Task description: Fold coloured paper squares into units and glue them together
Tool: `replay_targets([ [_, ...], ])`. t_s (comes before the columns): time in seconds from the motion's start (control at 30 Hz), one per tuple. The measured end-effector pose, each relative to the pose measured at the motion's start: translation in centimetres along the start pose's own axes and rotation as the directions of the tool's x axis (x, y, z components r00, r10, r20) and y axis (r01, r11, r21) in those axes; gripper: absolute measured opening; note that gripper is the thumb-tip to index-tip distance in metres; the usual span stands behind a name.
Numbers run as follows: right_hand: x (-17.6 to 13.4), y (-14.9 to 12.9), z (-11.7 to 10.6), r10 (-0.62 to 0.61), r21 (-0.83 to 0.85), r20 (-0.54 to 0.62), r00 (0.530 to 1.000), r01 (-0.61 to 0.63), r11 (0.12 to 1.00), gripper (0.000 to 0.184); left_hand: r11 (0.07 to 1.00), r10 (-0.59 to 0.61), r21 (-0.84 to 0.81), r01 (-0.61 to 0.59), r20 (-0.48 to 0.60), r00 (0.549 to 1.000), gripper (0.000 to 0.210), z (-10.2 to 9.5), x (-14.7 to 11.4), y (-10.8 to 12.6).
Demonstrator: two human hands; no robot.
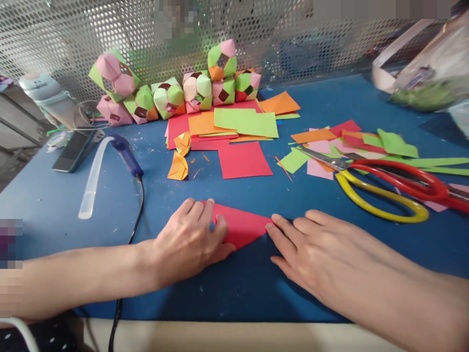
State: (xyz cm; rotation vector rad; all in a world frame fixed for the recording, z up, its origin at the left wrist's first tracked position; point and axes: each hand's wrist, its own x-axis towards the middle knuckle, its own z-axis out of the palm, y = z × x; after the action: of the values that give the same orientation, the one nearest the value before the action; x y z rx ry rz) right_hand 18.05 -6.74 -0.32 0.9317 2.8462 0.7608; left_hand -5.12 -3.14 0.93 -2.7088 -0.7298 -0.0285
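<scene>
A folded piece of red paper (244,226), roughly triangular, lies on the blue table mat in front of me. My left hand (192,232) is closed over its left part, fingers curled and the thumb at its near edge. At the paper's right corner, the fingertips of my right hand (311,249) rest on it. That hand's fingers reach out fairly straight, and its thumb stays apart, so nothing is gripped in it. Just beyond lies a flat red sheet (245,161). Two small folded orange pieces (178,166) sit to its left.
Scissors (381,195) with red and yellow handles lie right, by mixed paper pieces (351,139). A blue glue gun (126,154) with its cord and a phone (75,150) are left. Folded paper cubes (198,90) stand behind stacked sheets (245,122), before a perforated metal panel (271,49).
</scene>
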Motion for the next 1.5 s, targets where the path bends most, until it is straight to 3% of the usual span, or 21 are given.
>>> replay_targets([
  [0.3, -0.7, 0.0, 0.3, -0.005, -0.045, 0.083, 0.996, 0.009, 0.999, 0.026, 0.996, -0.027, 0.088, 0.028, -0.017, 0.999, 0.046, 0.1, -0.1, 0.1],
  [0.43, -0.5, 0.7, -0.2, 0.033, 0.068, 0.09, 0.995, -0.039, 0.997, 0.01, 0.997, -0.031, 0.07, 0.037, -0.075, 0.997, 0.046, 0.4, -0.1, -0.1],
  [0.53, 0.0, 1.5, -0.9, 0.086, 0.177, 0.1, 0.991, -0.103, 0.979, 0.013, 0.999, -0.036, 0.026, 0.038, -0.094, 0.995, 0.045, 0.6, 0.0, -0.5],
  [0.73, 1.1, 2.3, -1.0, 0.172, 0.181, 0.0, 0.985, -0.169, 0.969, 0.019, 0.992, -0.057, -0.112, 0.049, -0.073, 0.996, 0.041, 0.3, 0.5, -1.1],
  [0.93, 2.3, 3.3, 0.2, 0.188, 0.254, -0.009, 0.982, -0.18, 0.95, 0.015, 0.945, -0.081, -0.325, 0.038, -0.12, 0.99, 0.035, -0.5, 0.4, -1.0],
  [1.13, 3.0, 4.1, 0.7, 0.256, 0.403, -0.204, 0.945, -0.157, 0.901, 0.02, 0.884, -0.143, -0.46, 0.088, -0.086, 0.986, 0.025, -0.2, 0.4, -1.2],
  [1.27, 3.5, 3.6, 0.9, 0.341, 0.559, -0.33, 0.88, -0.109, 0.822, 0.019, 0.881, -0.169, -0.46, 0.107, -0.095, 0.981, 0.019, 0.1, 0.7, -1.4],
  [1.37, 3.9, 3.1, 1.0, 0.484, 0.675, -0.323, 0.814, -0.16, 0.72, 0.027, 0.825, -0.305, -0.533, 0.188, -0.139, 0.942, 0.013, 0.0, 1.1, -1.7],
  [1.43, 4.2, 2.8, 1.3, 0.598, 0.754, -0.248, 0.762, -0.236, 0.613, 0.047, 0.723, -0.456, -0.622, 0.302, -0.101, 0.884, 0.021, -0.2, 1.3, -1.9],
  [1.5, 4.4, 2.6, 1.8, 0.686, 0.84, -0.116, 0.718, -0.298, 0.454, 0.064, 0.557, -0.564, -0.74, 0.377, -0.003, 0.826, 0.021, -0.4, 1.5, -2.0],
])
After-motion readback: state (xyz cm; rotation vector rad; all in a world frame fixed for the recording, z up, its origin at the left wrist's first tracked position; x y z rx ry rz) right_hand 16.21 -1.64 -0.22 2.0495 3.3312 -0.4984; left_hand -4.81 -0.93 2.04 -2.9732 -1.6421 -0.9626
